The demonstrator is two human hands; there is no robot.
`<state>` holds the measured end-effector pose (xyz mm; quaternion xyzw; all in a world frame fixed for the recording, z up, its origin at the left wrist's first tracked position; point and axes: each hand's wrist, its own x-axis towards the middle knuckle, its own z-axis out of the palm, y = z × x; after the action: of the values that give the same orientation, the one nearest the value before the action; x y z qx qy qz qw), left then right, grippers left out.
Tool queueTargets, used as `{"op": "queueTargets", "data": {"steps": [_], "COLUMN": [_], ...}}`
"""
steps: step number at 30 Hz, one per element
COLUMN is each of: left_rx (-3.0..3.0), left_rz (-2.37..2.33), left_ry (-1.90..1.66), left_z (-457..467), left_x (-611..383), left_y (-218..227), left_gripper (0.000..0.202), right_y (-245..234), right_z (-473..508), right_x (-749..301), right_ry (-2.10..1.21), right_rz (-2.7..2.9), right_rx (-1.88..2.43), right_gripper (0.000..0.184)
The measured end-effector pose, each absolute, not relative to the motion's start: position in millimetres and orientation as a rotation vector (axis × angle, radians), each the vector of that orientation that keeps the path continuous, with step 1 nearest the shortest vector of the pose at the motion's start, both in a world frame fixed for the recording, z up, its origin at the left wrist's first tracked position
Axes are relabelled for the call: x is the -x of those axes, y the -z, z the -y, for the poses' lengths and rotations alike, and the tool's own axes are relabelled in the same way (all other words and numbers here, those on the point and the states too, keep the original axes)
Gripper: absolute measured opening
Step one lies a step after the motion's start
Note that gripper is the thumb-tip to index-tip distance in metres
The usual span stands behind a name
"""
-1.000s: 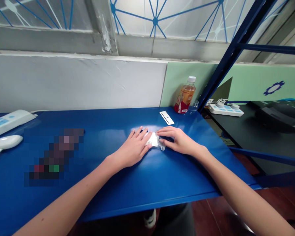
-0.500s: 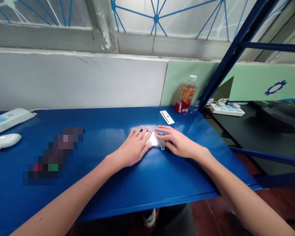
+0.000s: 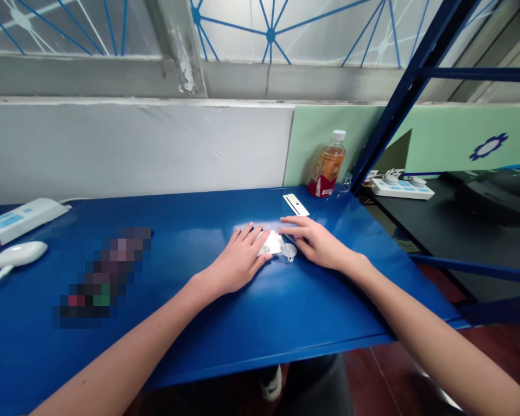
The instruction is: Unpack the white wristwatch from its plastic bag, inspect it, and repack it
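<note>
My left hand (image 3: pixel 245 258) lies flat with its fingers stretched out, covering the left part of a small white piece (image 3: pixel 270 244) on the blue table. Out from the right side of that piece comes a clear plastic part with a rounded end (image 3: pixel 290 252); I cannot tell exactly what it is. My right hand (image 3: pixel 319 244) is at the right of the plastic, fingers apart, with fingertips at or just above its upper edge. Beyond the right hand lies a flat white strip with a dark line (image 3: pixel 295 205).
A drink bottle (image 3: pixel 328 164) stands at the back right beside a blue metal post (image 3: pixel 396 112). On the left are a white power strip (image 3: pixel 23 219), a white oval device with a cable (image 3: pixel 23 254) and a blurred-out dark object (image 3: pixel 112 266). The blue table (image 3: pixel 242 329) ends in front of me.
My right hand has drawn slightly up and right off the clear plastic, whose rounded end now shows more. My left hand stays on the white piece. The view has tilted slightly.
</note>
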<state>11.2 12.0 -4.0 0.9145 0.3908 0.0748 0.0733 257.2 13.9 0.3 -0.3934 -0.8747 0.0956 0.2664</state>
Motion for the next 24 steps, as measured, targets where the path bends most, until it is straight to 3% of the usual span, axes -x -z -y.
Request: {"op": "queueTargets", "data": {"steps": [6,14,24], "left_rx": [-2.640,-2.236,-1.763], "left_rz": [-1.070,-0.733,-0.994], "left_ry": [-0.440,-0.846,-0.991], "left_z": [-11.7,4.2,1.8], "left_x": [-11.4,-18.9,-21.4], "left_y": [2.6,-26.7,-24.1], "left_gripper": [0.050,0.041,0.029], "right_y": [-3.9,-25.1,-24.1], "right_z": [-23.0,-16.6,-21.9], "right_x": [-264.5,-261.2,-258.5], "right_ry": [-0.360,-0.908,-1.116], "right_rz": [2.243,1.796,1.483], "right_rx": [0.966,0.796,1.028], "right_gripper": [0.035,0.017,0.030]}}
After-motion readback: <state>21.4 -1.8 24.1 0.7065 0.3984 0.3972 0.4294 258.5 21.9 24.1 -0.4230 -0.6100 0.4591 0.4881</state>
